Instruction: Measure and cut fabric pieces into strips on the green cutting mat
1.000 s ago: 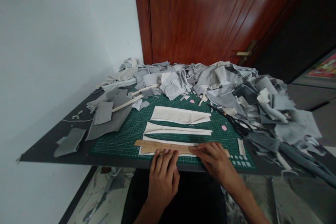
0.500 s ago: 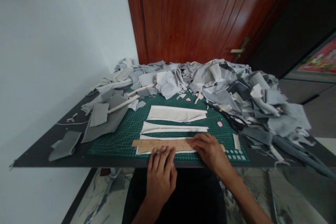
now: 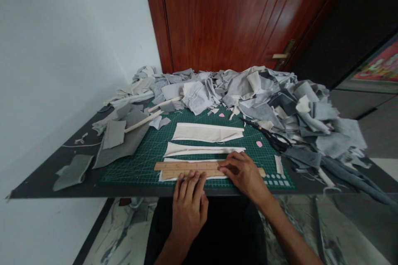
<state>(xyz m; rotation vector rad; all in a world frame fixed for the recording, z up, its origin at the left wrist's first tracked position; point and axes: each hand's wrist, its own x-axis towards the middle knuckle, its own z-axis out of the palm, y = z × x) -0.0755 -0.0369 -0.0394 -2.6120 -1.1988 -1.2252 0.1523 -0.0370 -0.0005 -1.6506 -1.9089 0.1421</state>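
Note:
A white fabric strip (image 3: 164, 160) lies near the table's front edge, largely covered by two wooden rulers lying side by side. My left hand (image 3: 190, 203) rests with its fingers stretched flat on the nearer wooden ruler (image 3: 174, 173). At the right, my right hand (image 3: 244, 174) has thumb and fingers pinched at the farther wooden ruler (image 3: 180, 166); the exact contact is partly hidden. Beyond them lie a folded white strip (image 3: 199, 149) and a wider white fabric piece (image 3: 207, 133). All of these are on a green cutting mat (image 3: 130, 172).
Heaped grey and white fabric scraps (image 3: 248, 87) line the back and right of the table. Black scissors (image 3: 273, 138) lie on the mat's right side, near a pink chalk-like piece (image 3: 259, 144). Grey cloth pieces (image 3: 130, 145) lie on the left. A brown door (image 3: 217, 20) stands behind.
My right hand's fingers have shifted slightly left and lifted at the knuckles. The farther ruler has moved a little away from the nearer one. My left hand stays in place.

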